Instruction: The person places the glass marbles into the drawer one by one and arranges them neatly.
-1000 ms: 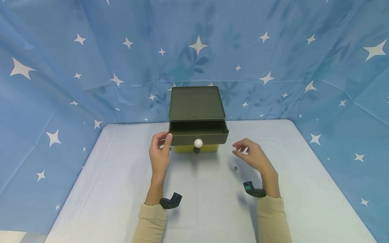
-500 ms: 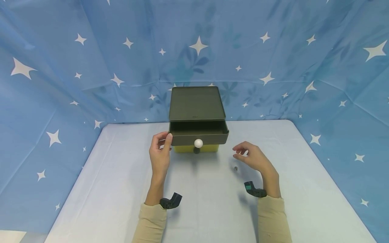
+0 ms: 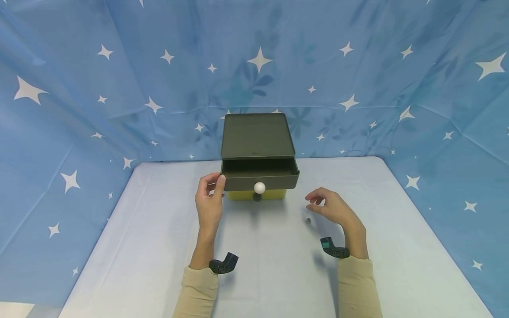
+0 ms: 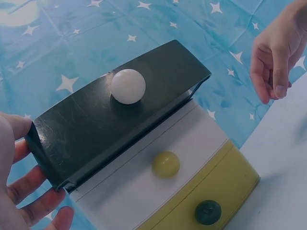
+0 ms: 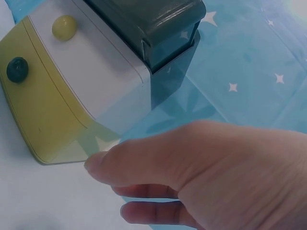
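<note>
A small chest of drawers stands at the back middle, its dark green top drawer pulled out, with a white round knob. My left hand grips this drawer's left front corner, thumb at the front edge and the other fingers along the side, as the left wrist view shows. Right of the chest, my right hand hovers over the table with loosely bent fingers and nothing between them. Just below its fingertips lies a small round greyish thing, too small to identify.
Below the green drawer, the white drawer with a yellow knob and the yellow drawer with a green knob are closed. A white table bears the chest; a blue star-patterned cloth hangs behind.
My right hand has sunk slightly toward the small round thing on the table. My left hand and the pulled-out drawer have stayed in place.
</note>
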The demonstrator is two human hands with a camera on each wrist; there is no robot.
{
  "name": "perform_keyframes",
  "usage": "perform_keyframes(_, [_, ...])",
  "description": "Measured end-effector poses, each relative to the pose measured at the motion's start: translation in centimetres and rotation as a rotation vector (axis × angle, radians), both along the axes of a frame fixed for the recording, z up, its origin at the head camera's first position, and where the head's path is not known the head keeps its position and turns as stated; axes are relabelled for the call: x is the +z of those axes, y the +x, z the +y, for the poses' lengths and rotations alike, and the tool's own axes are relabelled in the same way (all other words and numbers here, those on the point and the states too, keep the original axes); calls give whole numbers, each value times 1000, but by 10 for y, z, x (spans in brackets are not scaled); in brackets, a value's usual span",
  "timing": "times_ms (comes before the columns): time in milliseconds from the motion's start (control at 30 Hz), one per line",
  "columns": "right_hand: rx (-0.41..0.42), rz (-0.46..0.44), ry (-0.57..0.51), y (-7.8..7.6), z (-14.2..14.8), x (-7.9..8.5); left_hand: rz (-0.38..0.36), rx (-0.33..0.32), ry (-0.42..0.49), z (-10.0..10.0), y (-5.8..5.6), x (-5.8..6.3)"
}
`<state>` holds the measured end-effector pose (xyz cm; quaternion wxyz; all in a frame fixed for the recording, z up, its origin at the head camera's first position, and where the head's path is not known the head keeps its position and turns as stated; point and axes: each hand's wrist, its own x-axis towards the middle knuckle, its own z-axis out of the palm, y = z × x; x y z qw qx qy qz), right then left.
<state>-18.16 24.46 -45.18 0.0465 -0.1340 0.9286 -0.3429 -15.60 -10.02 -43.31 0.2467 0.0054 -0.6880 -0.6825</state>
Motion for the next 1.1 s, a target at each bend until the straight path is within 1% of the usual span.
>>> perform_keyframes(233, [28, -3, -6, 1, 1, -1, -1, 6, -5, 0, 1, 0])
perform_keyframes(600, [44, -47, 4, -1, 2, -6, 7, 2, -9, -1, 0, -3])
perform_keyframes(933, [47, -145, 29, -4, 4, -13, 5, 5, -8, 1, 1, 1])
perform_keyframes(1100, [38, -209, 50, -4, 2, -13, 7, 10, -6, 1, 1, 1])
